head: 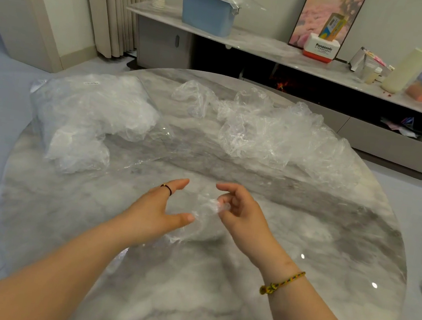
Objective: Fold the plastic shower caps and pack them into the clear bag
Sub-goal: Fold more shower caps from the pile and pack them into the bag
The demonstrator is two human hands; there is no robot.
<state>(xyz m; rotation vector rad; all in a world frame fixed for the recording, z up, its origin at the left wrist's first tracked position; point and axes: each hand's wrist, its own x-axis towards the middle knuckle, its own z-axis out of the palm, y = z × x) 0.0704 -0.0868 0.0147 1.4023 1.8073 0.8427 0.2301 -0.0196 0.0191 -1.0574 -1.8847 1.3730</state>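
Note:
A crumpled clear shower cap (203, 216) hangs between my hands above the round marble table (213, 294). My right hand (240, 212) pinches its upper end with curled fingers. My left hand (160, 207) is beside it with straight fingers, the thumb tip touching the plastic. The clear bag (84, 113), stuffed with packed caps, lies at the table's far left, its open mouth spreading flat toward the middle. A loose pile of unfolded shower caps (280, 134) sits at the far right.
Behind the table runs a low marble sideboard (273, 47) with a blue bin (208, 11), stacked paper cups, a Panasonic box and other clutter. Curtains hang at the back left. A shoe lies on the floor at the right edge.

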